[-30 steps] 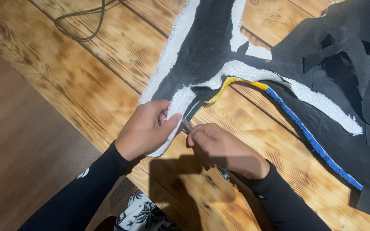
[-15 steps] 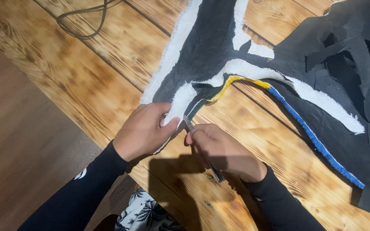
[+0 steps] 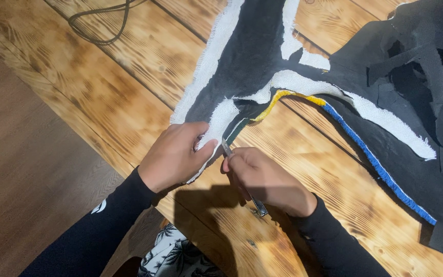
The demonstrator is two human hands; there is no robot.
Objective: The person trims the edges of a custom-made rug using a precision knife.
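Note:
My left hand [image 3: 174, 155] pinches the near tip of a black piece of material [image 3: 247, 56] edged with white woven backing [image 3: 216, 120]. My right hand [image 3: 262, 177] grips a thin metal knife [image 3: 227, 149], its blade tip at the white edge right beside my left thumb; the handle end [image 3: 260, 209] sticks out under my wrist. A yellow fringe [image 3: 278, 100] and a blue fringe [image 3: 375, 164] run along the piece's right edge. Both arms wear black sleeves.
The work lies on a scorched wooden plank table [image 3: 129, 77]. A dark cord [image 3: 103, 25] loops at the far left. A heap of black scraps [image 3: 421, 61] fills the far right. The table's near-left edge drops to a brown floor [image 3: 21, 169]. Patterned cloth [image 3: 173, 259] shows below.
The knife blade has shifted slightly up toward the white edge, and my right hand has moved a little with it. My left hand keeps its pinch on the tip.

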